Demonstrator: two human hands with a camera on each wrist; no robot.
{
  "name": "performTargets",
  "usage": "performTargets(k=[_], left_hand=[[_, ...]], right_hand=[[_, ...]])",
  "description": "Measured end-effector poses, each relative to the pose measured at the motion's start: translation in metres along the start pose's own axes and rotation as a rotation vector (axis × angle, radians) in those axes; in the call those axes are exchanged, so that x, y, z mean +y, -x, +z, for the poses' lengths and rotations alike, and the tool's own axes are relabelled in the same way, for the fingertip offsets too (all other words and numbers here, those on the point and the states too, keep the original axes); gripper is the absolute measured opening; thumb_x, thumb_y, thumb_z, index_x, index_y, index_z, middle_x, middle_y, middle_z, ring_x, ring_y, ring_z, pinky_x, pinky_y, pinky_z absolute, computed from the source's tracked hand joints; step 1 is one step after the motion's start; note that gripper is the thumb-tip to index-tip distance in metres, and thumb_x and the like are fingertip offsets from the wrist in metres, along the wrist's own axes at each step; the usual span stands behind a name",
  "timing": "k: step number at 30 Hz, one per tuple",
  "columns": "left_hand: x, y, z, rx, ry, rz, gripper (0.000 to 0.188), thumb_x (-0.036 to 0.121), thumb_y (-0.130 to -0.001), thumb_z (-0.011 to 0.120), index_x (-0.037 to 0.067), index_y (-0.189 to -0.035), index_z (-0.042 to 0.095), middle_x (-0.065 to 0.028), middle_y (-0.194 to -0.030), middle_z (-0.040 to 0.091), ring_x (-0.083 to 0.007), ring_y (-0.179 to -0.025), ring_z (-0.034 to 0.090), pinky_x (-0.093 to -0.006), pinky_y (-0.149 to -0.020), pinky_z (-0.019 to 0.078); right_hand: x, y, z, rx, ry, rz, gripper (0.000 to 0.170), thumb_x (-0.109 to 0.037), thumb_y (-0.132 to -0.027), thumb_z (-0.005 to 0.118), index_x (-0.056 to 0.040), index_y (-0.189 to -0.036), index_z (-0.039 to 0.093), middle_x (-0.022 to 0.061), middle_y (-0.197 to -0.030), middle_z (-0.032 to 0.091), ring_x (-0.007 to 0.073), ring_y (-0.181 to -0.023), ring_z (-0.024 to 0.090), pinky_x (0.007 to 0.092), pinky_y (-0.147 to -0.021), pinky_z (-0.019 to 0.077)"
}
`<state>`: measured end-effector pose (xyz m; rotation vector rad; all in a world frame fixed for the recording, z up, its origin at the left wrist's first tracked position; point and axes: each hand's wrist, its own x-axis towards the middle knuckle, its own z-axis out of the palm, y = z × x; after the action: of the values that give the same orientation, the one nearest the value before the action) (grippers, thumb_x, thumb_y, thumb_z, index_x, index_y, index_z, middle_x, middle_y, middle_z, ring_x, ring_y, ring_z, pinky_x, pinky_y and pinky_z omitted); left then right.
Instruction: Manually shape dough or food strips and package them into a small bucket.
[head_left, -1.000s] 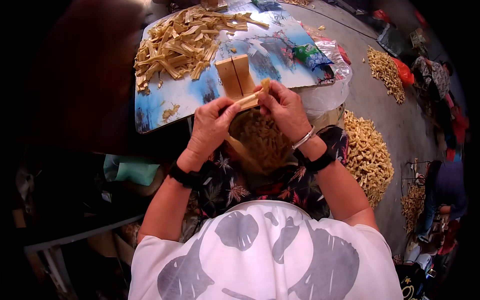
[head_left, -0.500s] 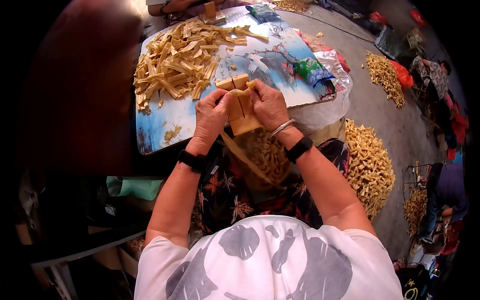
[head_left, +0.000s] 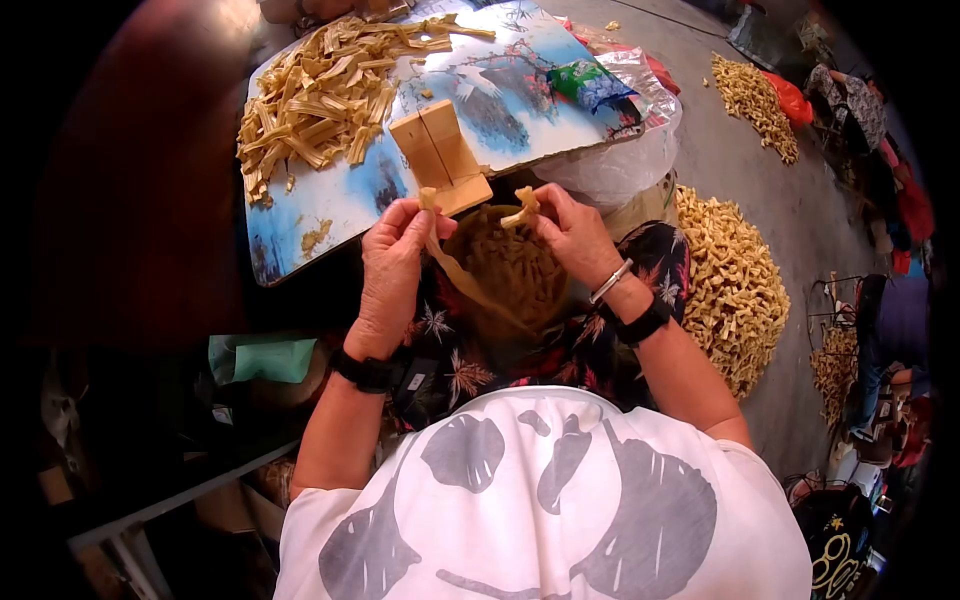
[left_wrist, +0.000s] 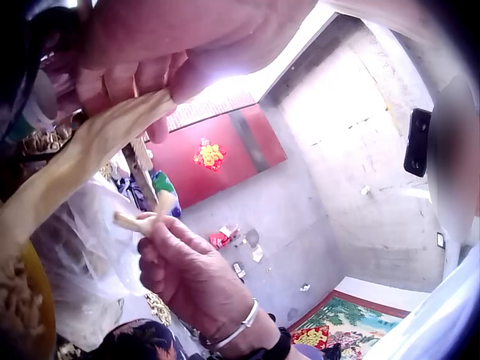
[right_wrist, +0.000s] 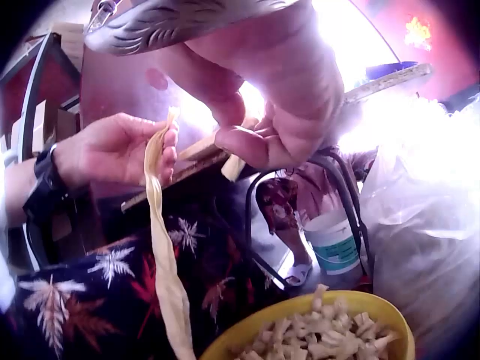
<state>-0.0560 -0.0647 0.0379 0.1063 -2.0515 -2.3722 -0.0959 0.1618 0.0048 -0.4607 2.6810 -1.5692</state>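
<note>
My left hand (head_left: 393, 262) pinches the top end of a long, pale yellow, pliable strip (right_wrist: 160, 247), which looks like bean-curd skin and hangs down in the right wrist view. Between thumb and fingertips, my right hand (head_left: 582, 240) holds a short knotted piece (head_left: 520, 208) of the same material, apart from the strip. Just beyond my left fingers stands an L-shaped wooden stand (head_left: 437, 140), a dark slit down its middle, at the table's near edge. Below both hands, a yellow bowl (right_wrist: 259, 313) contains many short knotted pieces.
On the painted table (head_left: 365, 185), a heap of loose strips (head_left: 320, 95) lies at the left, a green-blue packet (head_left: 590, 85) at the right. Clear plastic bagging (head_left: 630, 150) hangs past its edge. Piles of knotted pieces (head_left: 730, 290) cover the floor at right, where other people sit.
Earlier both hands held one strip together, then brought it up against the wooden stand. Now they have moved apart and back: the knotted piece is in the right hand, the long strip in the left.
</note>
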Motion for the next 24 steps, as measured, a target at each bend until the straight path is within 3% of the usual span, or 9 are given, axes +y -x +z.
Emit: performTargets(k=[1,5,8,10,12,16,19,20,24], left_hand=[[-0.005,0.007,0.007,-0.021,0.027,0.01,0.014,0.014,-0.098,0.055,0.004,-0.101,0.064,-0.0047,-0.094,0.069,-0.0087,-0.084,0.06,-0.0246,-0.082,0.047],[-0.038,0.023,0.023,-0.023,-0.132,0.05,0.013,0.007,-0.093,0.063,0.001,-0.103,0.068,-0.0013,-0.1,0.067,-0.0059,-0.086,0.056,-0.0202,-0.078,0.0444],[-0.051,0.032,0.03,-0.121,-0.32,0.15,0.018,0.009,-0.093,0.064,0.004,-0.109,0.069,-0.001,-0.094,0.066,-0.0071,-0.083,0.059,-0.0196,-0.07,0.0453],[-0.038,0.042,0.04,-0.05,-0.243,-0.003,0.016,0.011,-0.094,0.062,0.004,-0.108,0.069,-0.0018,-0.088,0.066,-0.0081,-0.079,0.06,-0.0206,-0.069,0.0473],[-0.04,0.05,0.04,-0.007,-0.112,-0.191,0.02,0.021,-0.097,0.061,0.004,-0.103,0.069,-0.0041,-0.081,0.067,-0.0123,-0.073,0.064,-0.026,-0.069,0.0528],[-0.044,0.063,0.035,-0.27,0.46,-0.9,0.036,0.037,-0.095,0.062,0.001,-0.095,0.067,-0.0067,-0.082,0.068,-0.0179,-0.074,0.066,-0.0331,-0.073,0.0555],[-0.029,0.064,0.069,0.02,0.72,-0.858,0.033,0.034,-0.095,0.063,0.001,-0.1,0.064,-0.0061,-0.082,0.066,-0.017,-0.073,0.066,-0.0298,-0.07,0.055],[-0.045,0.059,0.054,-0.136,0.727,-0.845,0.027,0.027,-0.095,0.063,0.003,-0.108,0.063,-0.0043,-0.084,0.065,-0.0141,-0.073,0.064,-0.0257,-0.066,0.0535],[-0.057,0.048,0.066,-0.224,0.352,-0.625,0.023,0.014,-0.094,0.062,0.001,-0.114,0.063,-0.0029,-0.083,0.065,-0.0088,-0.07,0.061,-0.0222,-0.063,0.0507]], right_hand=[[0.001,0.011,0.001,-0.018,0.023,0.037,0.025,-0.02,-0.09,0.066,-0.0042,-0.108,0.06,0.0115,-0.073,0.063,0.0193,-0.062,0.06,0.0323,-0.06,0.0471],[-0.017,0.032,0.013,-0.104,-0.029,-0.005,0.041,-0.026,-0.087,0.07,-0.0046,-0.12,0.059,0.0106,-0.072,0.06,0.0193,-0.062,0.058,0.0317,-0.061,0.0473],[-0.013,0.035,0.028,0.034,-0.07,-0.217,0.025,-0.022,-0.092,0.064,-0.0048,-0.11,0.067,0.0113,-0.08,0.061,0.0198,-0.069,0.06,0.0303,-0.063,0.0477],[-0.015,0.038,0.033,0.161,-0.137,-0.244,0.015,-0.017,-0.092,0.061,-0.0058,-0.094,0.071,0.0125,-0.078,0.058,0.029,-0.069,0.058,0.0358,-0.064,0.0468],[-0.018,0.044,0.028,0.227,-0.18,-0.209,0.012,-0.015,-0.091,0.062,-0.005,-0.093,0.069,0.0126,-0.079,0.058,0.0296,-0.069,0.058,0.0359,-0.063,0.047],[-0.028,0.068,0.023,0.221,-0.184,-0.205,0.009,-0.011,-0.09,0.063,-0.003,-0.09,0.065,0.0126,-0.08,0.059,0.03,-0.07,0.06,0.0357,-0.061,0.0485],[-0.034,0.095,0.021,0.171,-0.117,-0.346,0.01,-0.011,-0.092,0.061,-0.0023,-0.093,0.065,0.0108,-0.083,0.063,0.0219,-0.072,0.064,0.0325,-0.063,0.0511],[-0.033,0.104,0.023,0.174,-0.093,-0.356,0.008,-0.009,-0.092,0.061,-0.002,-0.094,0.065,0.0116,-0.085,0.063,0.0233,-0.072,0.064,0.0337,-0.065,0.0523],[-0.033,0.127,0.02,0.145,-0.236,-0.222,0.009,-0.009,-0.089,0.065,-0.0001,-0.09,0.063,0.0135,-0.086,0.06,0.0308,-0.072,0.063,0.0351,-0.063,0.0518]])
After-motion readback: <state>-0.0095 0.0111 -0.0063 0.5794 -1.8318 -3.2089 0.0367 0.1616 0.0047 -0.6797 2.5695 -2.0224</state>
